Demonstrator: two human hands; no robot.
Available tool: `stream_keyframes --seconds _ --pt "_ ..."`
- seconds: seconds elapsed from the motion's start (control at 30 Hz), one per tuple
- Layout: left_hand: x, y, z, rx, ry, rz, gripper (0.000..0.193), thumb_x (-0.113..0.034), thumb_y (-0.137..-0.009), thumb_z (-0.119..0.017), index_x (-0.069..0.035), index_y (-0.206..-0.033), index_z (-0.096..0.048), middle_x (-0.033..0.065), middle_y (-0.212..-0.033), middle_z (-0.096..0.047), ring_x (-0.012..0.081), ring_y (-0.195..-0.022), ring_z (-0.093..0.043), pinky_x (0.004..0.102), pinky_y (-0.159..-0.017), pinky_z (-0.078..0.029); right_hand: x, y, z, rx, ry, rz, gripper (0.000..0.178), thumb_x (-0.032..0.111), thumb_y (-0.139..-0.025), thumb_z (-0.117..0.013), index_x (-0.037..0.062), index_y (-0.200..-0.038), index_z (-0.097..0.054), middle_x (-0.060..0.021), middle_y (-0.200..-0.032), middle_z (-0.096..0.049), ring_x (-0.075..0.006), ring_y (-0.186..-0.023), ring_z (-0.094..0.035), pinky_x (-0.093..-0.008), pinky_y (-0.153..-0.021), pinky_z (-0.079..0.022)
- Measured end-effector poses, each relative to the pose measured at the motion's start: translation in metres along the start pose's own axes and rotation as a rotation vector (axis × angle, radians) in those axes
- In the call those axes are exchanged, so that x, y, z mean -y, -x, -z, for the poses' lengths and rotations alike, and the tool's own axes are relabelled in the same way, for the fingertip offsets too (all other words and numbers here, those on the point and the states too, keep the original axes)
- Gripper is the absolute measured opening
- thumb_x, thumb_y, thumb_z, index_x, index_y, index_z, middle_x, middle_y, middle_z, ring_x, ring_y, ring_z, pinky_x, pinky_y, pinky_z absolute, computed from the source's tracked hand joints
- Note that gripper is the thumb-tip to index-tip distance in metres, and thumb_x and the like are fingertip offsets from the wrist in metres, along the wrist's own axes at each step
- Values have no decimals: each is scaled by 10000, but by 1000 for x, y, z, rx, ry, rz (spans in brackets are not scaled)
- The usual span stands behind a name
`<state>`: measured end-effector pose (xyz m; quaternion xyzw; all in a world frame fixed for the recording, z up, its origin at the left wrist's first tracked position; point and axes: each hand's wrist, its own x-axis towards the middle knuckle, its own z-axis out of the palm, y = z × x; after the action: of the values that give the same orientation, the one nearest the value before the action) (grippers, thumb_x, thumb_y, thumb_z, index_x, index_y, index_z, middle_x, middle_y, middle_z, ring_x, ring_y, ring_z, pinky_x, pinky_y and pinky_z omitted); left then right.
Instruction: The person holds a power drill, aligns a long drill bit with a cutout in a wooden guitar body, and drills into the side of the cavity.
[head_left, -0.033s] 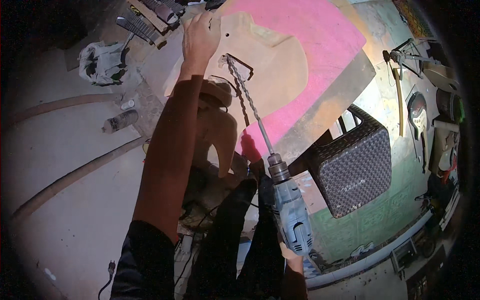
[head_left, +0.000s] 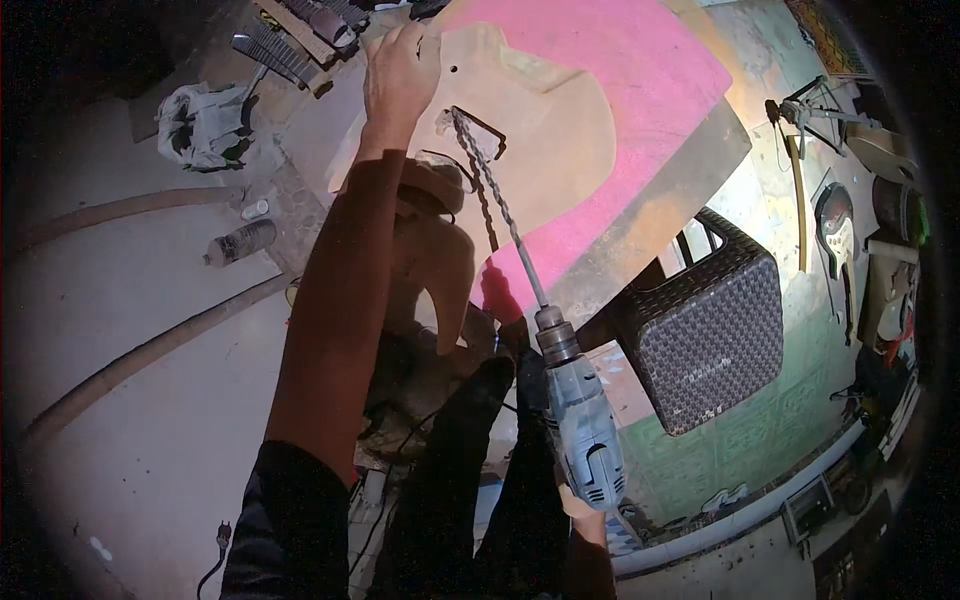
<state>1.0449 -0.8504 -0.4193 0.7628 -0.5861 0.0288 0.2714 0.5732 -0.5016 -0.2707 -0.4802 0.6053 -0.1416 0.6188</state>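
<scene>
A pale wooden guitar body (head_left: 560,130) lies on a pink-topped table. My left hand (head_left: 402,75) grips its upper left edge, fingers curled over and partly hidden. A dark-outlined cavity (head_left: 488,130) is cut into the wood, and a small round hole sits above it. My right hand (head_left: 578,503), mostly concealed behind the tool, is closed round the rear of a blue-grey power drill (head_left: 587,425). Its long twisted drill bit (head_left: 492,180) slants up and left, the tip at the cavity's left end among wood shavings.
The pink tabletop (head_left: 665,65) spreads behind the guitar body. Right of the drill lies a dark woven-pattern plastic stool (head_left: 710,340). Leftward on the floor are a bottle (head_left: 240,243) and a dusty white bag (head_left: 205,125). An electric guitar (head_left: 835,225) and a stand are farther right.
</scene>
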Motion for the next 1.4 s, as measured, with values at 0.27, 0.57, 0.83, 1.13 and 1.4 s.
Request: stream_keyframes --seconds 0.27,0.57,0.83,1.13,1.4 --pt "-6 1 4 14 -23 10 308 -291 -914 -515 -17 -990 -635 210 -1030 -646 427 -979 -564 501 -898 -433 17 -19 -5 9 567 205 238 94 -783 -709 62 -1019 -710 -125 -999 -698 -319 -907 -645 -405 -818 -496" --pt "-4 2 1 -13 -26 -14 270 -252 -905 -546 -15 -1000 -634 224 -1030 -639 445 -956 -563 509 -856 -451 33 -44 -26 -110 602 333 221 91 -745 -722 64 -964 -718 -106 -949 -703 -301 -874 -650 -390 -786 -500" --pt "-3 1 5 -6 0 15 261 -243 -904 -550 -16 -1000 -637 224 -1008 -637 443 -914 -573 500 -839 -454 49 -41 -7 10 368 184 226 101 -708 -733 76 -933 -723 -101 -942 -701 -320 -872 -644 -427 -801 -496" --pt "-2 4 0 -39 -13 50 244 -229 -926 -526 -16 -982 -632 191 -991 -636 410 -971 -538 483 -873 -422 36 -27 -2 -37 624 341 250 183 -641 -741 77 -857 -674 -110 -834 -661 -337 -754 -628 -413 -698 -502" --pt "1 4 1 1 -44 51 344 -278 -914 -540 -1 -1095 -635 205 -1083 -641 435 -961 -569 485 -880 -451 26 -17 -1 -13 463 202 306 180 -711 -749 66 -989 -690 -126 -937 -673 -340 -864 -626 -428 -776 -494"
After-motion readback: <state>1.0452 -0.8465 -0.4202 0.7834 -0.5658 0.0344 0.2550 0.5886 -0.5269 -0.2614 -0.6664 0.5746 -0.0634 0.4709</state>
